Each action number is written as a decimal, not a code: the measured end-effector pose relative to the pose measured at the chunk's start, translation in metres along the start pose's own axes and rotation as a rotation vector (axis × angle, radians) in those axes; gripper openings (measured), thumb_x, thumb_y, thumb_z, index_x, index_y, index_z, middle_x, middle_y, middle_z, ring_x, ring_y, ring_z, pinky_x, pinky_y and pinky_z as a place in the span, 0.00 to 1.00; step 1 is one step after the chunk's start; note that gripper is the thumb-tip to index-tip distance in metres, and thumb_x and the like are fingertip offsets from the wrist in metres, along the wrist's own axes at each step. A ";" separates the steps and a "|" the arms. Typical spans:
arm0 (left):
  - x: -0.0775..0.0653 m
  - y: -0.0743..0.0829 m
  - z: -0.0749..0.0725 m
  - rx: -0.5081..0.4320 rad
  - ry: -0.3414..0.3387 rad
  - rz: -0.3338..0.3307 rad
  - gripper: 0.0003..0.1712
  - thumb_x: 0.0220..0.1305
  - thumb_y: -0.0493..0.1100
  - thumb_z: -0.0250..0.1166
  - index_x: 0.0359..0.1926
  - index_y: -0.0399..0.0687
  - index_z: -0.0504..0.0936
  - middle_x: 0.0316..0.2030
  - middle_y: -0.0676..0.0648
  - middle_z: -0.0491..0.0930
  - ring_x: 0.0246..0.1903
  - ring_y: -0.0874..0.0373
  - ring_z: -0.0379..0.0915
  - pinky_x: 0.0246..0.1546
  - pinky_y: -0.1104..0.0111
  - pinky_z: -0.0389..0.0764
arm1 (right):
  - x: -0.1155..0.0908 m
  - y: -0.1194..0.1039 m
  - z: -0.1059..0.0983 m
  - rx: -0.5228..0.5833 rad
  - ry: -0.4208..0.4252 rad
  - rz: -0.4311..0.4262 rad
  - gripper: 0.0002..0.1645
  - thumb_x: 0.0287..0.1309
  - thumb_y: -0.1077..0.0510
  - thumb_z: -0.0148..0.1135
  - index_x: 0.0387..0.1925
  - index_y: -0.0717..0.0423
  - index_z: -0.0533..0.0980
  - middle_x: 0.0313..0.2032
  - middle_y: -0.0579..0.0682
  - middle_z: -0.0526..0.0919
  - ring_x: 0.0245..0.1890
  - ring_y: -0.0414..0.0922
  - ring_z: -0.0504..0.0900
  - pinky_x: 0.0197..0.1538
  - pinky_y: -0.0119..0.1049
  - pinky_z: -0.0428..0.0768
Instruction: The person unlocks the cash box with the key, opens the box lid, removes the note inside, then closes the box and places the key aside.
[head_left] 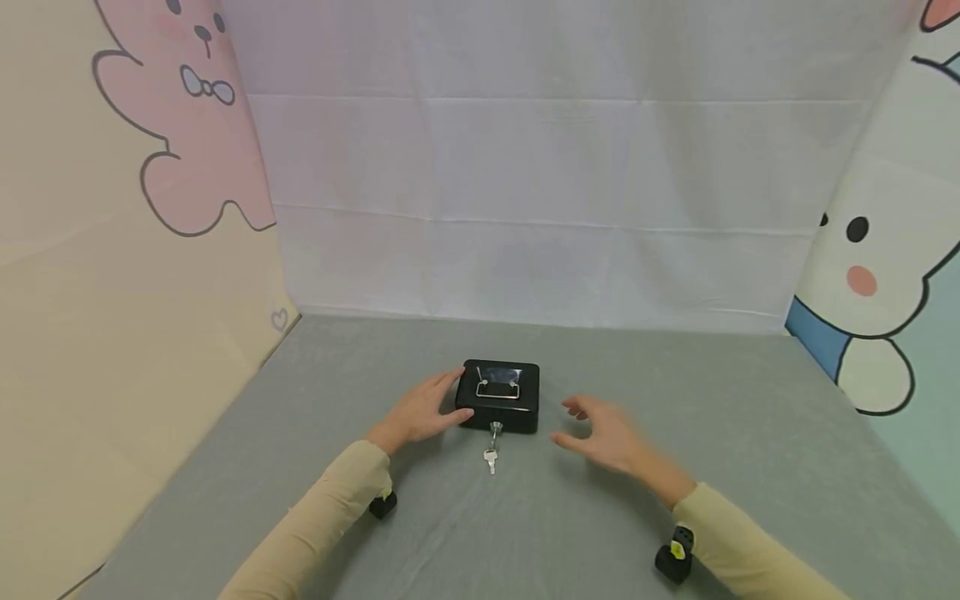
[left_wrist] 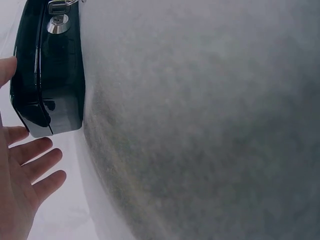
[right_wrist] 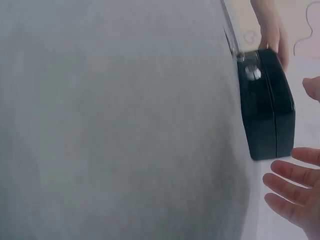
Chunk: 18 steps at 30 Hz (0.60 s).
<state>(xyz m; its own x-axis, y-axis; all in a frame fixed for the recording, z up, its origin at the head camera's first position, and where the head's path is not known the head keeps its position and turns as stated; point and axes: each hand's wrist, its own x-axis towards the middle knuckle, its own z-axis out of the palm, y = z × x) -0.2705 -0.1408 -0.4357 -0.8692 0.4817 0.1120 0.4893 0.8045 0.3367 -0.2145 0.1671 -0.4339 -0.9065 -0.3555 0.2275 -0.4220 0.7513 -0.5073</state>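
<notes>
black lockbox [head_left: 498, 408] on a grey surface [head_left: 637, 367], long axis left to right: nearer left hand [head_left: 423, 410], fingers extended, touches its left end; right hand [head_left: 609, 435], fingers relaxed, hangs apart rightward

Black box [head_left: 517, 417], silver keys [head_left: 491, 458], grey tabletop [head_left: 465, 533], beige sleeves [head_left: 318, 517], pink cartoon bear [head_left: 202, 142]

We see smooth, glossy box [head_left: 498, 408]; shiny metal handle [head_left: 497, 397], lock [left_wrist: 58, 23] and key [head_left: 491, 457]; matt, cloth-like tabletop [head_left: 637, 375]; creased cloth backdrop [head_left: 525, 167].
</notes>
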 end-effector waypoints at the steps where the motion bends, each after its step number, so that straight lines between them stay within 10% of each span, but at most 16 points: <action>1: 0.001 0.000 0.000 0.003 0.001 -0.002 0.43 0.59 0.65 0.53 0.69 0.50 0.53 0.63 0.42 0.62 0.61 0.46 0.58 0.60 0.53 0.63 | 0.000 -0.004 0.003 0.022 0.004 0.007 0.33 0.48 0.40 0.63 0.48 0.61 0.74 0.41 0.53 0.80 0.40 0.47 0.78 0.41 0.44 0.77; 18: 0.002 0.000 0.003 -0.013 0.039 -0.001 0.40 0.60 0.62 0.54 0.67 0.46 0.57 0.62 0.41 0.64 0.60 0.45 0.60 0.59 0.52 0.64 | 0.007 -0.053 0.047 0.159 0.061 0.009 0.16 0.47 0.49 0.67 0.29 0.58 0.77 0.24 0.44 0.79 0.23 0.35 0.75 0.27 0.27 0.75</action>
<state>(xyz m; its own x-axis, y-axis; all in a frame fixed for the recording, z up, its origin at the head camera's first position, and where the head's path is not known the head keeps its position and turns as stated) -0.2716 -0.1387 -0.4382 -0.8721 0.4664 0.1480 0.4873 0.8006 0.3488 -0.1975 0.0986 -0.4444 -0.9111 -0.3114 0.2700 -0.4117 0.6554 -0.6333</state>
